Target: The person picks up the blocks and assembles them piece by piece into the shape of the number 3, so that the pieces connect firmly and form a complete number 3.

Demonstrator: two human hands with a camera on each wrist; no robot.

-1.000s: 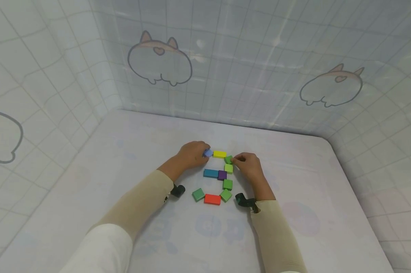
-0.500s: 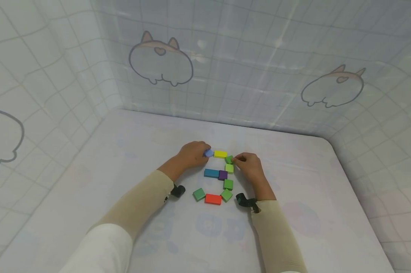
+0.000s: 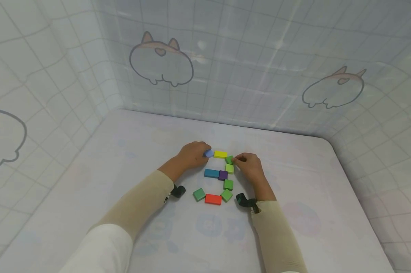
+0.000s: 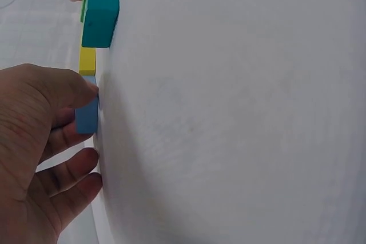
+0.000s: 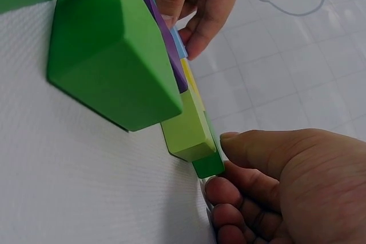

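Note:
My left hand [image 3: 193,154] pinches a light blue block [image 4: 87,115] between thumb and fingers, at the left end of a yellow block [image 3: 220,154]. On the other side, my right hand [image 3: 249,165] has thumb and index finger at the outer edge of a green block [image 5: 209,167], pinching it beside the yellow one's right end. Just below lies a lime block [image 3: 229,169], followed by a purple block [image 3: 223,175] with a long blue block [image 3: 211,173] to its left. The far faces of both pinched blocks are partly hidden by fingers.
Further down the white table surface [image 3: 140,132] lie two green blocks [image 3: 228,184], a red block [image 3: 213,199] and a darker green block [image 3: 199,194], continuing the curved row. A grid-patterned curtain [image 3: 246,76] rises behind the table and at both sides.

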